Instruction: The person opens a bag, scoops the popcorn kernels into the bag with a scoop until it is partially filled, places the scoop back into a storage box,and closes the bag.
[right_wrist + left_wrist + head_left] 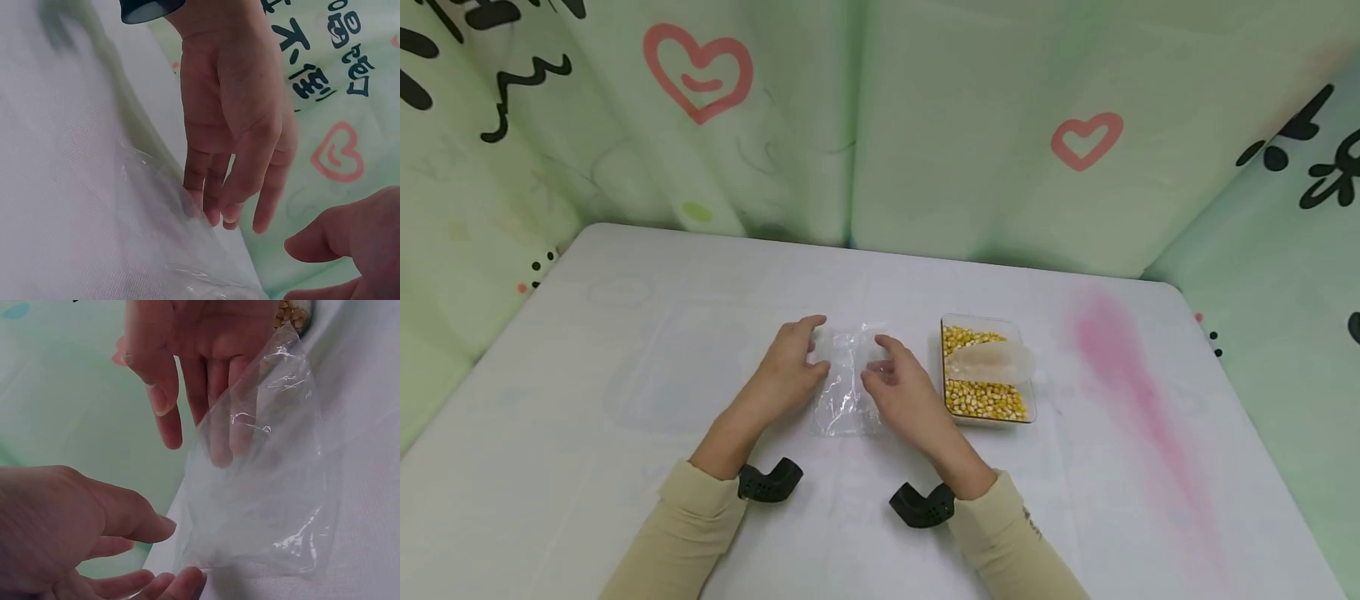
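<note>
A clear plastic bag (838,396) stands or lies on the white table between the two hands; in the left wrist view its transparent sheet (281,506) catches bright glints. Beside its left edge is the left hand (790,367), thumb and fingers spread apart. On the other side the right hand (912,398) has its fingers loosely bent, close to the bag's right edge. From the left wrist, some of the right hand's fingers (219,419) show through the plastic. Neither hand visibly pinches the bag, though light contact cannot be ruled out.
To the right of the right hand stands a clear rectangular container (1030,408) of yellow corn kernels (985,402). A translucent, rounded piece (988,362) lies across the kernels. Green curtains (955,150) with hearts border the white table (625,467), which has a pink stain.
</note>
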`<state>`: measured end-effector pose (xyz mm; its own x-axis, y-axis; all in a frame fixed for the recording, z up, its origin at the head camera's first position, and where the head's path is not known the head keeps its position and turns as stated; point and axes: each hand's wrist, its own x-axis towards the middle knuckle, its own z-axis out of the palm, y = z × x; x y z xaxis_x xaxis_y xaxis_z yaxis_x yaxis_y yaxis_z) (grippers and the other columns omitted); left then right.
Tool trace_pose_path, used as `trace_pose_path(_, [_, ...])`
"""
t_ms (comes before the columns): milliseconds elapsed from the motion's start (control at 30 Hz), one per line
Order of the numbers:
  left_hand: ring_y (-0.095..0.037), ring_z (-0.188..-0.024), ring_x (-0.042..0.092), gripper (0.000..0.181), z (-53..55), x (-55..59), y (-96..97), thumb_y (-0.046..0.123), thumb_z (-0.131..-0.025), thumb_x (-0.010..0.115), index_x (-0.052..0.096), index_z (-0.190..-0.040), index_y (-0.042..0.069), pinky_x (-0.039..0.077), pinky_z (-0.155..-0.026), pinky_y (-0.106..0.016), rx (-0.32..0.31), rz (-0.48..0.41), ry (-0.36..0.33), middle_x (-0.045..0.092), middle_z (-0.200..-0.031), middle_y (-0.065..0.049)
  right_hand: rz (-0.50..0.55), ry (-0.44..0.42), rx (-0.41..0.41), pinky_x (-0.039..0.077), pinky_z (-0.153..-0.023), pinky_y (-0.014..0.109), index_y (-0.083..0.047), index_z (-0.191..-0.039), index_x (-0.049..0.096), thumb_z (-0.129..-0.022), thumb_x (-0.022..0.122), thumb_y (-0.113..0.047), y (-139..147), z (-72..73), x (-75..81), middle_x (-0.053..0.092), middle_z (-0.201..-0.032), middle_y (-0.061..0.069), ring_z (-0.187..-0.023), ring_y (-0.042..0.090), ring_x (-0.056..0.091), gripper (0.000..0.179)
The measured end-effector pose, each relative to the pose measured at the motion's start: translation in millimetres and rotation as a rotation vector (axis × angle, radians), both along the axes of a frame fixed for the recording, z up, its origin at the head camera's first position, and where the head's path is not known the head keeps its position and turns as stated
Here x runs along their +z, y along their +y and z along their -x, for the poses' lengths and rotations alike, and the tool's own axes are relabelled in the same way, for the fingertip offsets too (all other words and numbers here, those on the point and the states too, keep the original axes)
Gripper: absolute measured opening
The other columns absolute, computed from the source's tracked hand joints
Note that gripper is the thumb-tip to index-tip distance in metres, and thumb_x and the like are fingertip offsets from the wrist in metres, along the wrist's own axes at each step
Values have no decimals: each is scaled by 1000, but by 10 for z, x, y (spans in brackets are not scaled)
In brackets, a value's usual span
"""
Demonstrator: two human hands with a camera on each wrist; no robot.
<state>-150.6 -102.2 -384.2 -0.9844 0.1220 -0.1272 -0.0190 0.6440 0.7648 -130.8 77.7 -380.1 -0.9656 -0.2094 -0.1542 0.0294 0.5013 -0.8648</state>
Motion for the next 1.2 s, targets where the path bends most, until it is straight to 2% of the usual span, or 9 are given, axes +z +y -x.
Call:
trace_pose_path(200, [-37,-127,54,65,34,12,-17,4,-89,62,38,-149,2,47,-102,-49,13,-67,-14,43,-143,-25,91,55,-5,51,-100,43,0,-143,46,-97,55,-9,1,47,-29,56,-140,17,-119,29,63,48])
trace_pose_path(367, [-37,-130,52,59,54,17,-38,12,-94,59,37,-149,4,45,-104,-50,3,-60,-36,44,-145,-24,171,77,3,53,-98,36,-1,-140,50,-96,52,1,-9,47,-22,55,-142,14,-117,25,65,44])
trace_pose_path(467, [-38,-130,52,58,72,50,-51,15,-97,55,35,-150,4,45,-104,-51,11,-68,-37,43,-148,-23,211,83,18,54,-95,31,-2,-140,50,-96,50,5,-10,42,11,55,-143,13,-116,24,65,45])
trace_pose_path(633, [-34,-129,55,58,128,140,-73,20,-100,52,31,-153,8,47,-104,-50,48,-149,-50,43,-152,-17,247,112,31,55,-91,29,-3,-139,51,-96,47,8,12,25,66,56,-141,12,-111,24,68,45])
trace_pose_path(733, [-28,-120,63,54,141,191,-115,22,-100,54,37,-150,9,49,-101,-45,53,-212,-58,53,-145,-13,261,102,31,56,-90,31,-7,-137,54,-97,45,7,37,-6,93,59,-138,10,-105,22,70,43])
trace_pose_path(833, [-22,-102,71,46,128,236,-186,22,-98,59,50,-142,10,53,-94,-40,42,-271,-51,65,-127,-11,276,105,40,56,-89,34,-8,-135,55,-98,43,6,61,-36,116,62,-134,8,-100,21,71,41])
trace_pose_path(1000, [-19,-86,72,32,104,296,-283,23,-95,66,65,-125,11,53,-89,-36,-3,-339,-36,71,-102,-12,326,108,41,58,-83,31,-10,-140,46,-98,46,4,93,-44,149,62,-126,14,-92,24,71,44])
trace_pose_path(1200, [-18,-88,71,30,101,345,-279,27,-95,67,68,-120,10,53,-90,-36,-70,-353,-56,73,-105,-15,353,80,27,58,-81,28,-11,-147,36,-100,48,2,137,-12,182,62,-112,23,-87,22,69,50])
